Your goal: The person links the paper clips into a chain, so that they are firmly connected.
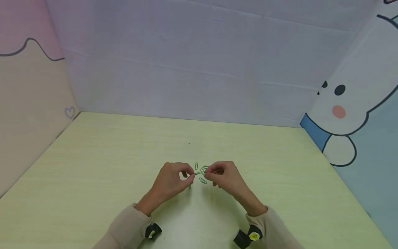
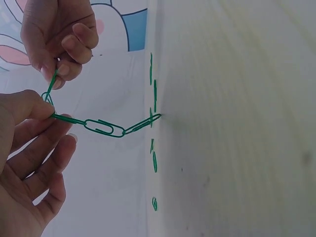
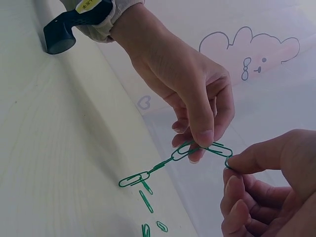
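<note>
My left hand (image 1: 172, 178) pinches a chain of green paper clips (image 2: 104, 128) between thumb and index finger. Several linked clips hang from its grip, and the lower end droops toward the table. Opposite it, my right hand (image 1: 228, 178) pinches a green paper clip (image 2: 52, 83) by one end. This clip meets a clip at the left fingertips; whether the two are linked I cannot tell. In the right wrist view, a chain clip (image 3: 219, 149) spans the small gap between both hands. Fingertips partly cover the meeting point.
Loose green paper clips lie on the pale wooden table (image 1: 109, 155) under and beyond the hands, among them one clip (image 1: 196, 166) at the back and another (image 1: 203, 181) nearer. Cartoon-printed cloth walls (image 1: 186, 69) enclose the table's back and sides.
</note>
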{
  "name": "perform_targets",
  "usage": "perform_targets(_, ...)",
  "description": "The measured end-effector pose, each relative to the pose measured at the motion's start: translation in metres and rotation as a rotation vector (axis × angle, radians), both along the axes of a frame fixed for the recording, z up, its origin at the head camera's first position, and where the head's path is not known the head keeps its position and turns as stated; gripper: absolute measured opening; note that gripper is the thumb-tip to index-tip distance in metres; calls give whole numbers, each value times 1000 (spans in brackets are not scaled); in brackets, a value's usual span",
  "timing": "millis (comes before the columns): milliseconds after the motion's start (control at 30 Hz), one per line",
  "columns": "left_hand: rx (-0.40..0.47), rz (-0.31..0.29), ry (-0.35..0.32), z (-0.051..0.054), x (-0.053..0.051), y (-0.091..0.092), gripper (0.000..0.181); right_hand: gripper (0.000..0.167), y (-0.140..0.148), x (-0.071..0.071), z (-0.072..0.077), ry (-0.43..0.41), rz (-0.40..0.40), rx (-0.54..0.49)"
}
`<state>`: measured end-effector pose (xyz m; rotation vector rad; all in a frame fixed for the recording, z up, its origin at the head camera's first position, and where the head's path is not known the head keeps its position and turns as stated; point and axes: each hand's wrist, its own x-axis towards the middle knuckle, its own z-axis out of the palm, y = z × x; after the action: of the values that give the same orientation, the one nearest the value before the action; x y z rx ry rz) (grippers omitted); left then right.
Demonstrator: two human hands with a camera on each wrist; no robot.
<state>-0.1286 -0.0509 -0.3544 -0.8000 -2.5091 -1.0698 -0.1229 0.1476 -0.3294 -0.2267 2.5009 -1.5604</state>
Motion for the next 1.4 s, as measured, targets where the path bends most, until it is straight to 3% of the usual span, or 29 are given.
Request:
perform_targets(533, -151, -3, 129, 4, 6, 1, 8, 16, -5, -1, -4, -18, 13, -81)
perform_targets(1400, -162, -25, 114, 4, 5, 0, 14, 19, -8, -1, -4, -106, -22, -212)
